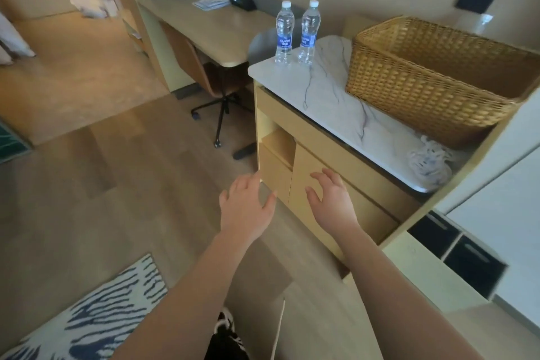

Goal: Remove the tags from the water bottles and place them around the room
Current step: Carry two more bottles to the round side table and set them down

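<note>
Two clear water bottles with white caps and blue labels stand side by side at the far left corner of a white marble counter point(330, 102): the left bottle point(283, 33) and the right bottle point(309, 33). A heap of white tags or string point(429, 161) lies on the counter's near right end. My left hand point(248, 207) and my right hand point(333, 199) are both stretched forward, low, in front of the cabinet, fingers spread and holding nothing. Both hands are well below and short of the bottles.
A large wicker basket point(432, 79) fills the counter's right side. Below the counter are wooden cabinet doors point(336, 184). A wooden desk point(210, 26) with a swivel chair point(216, 82) stands to the left. A striped rug point(96, 313) lies on the wood floor at bottom left.
</note>
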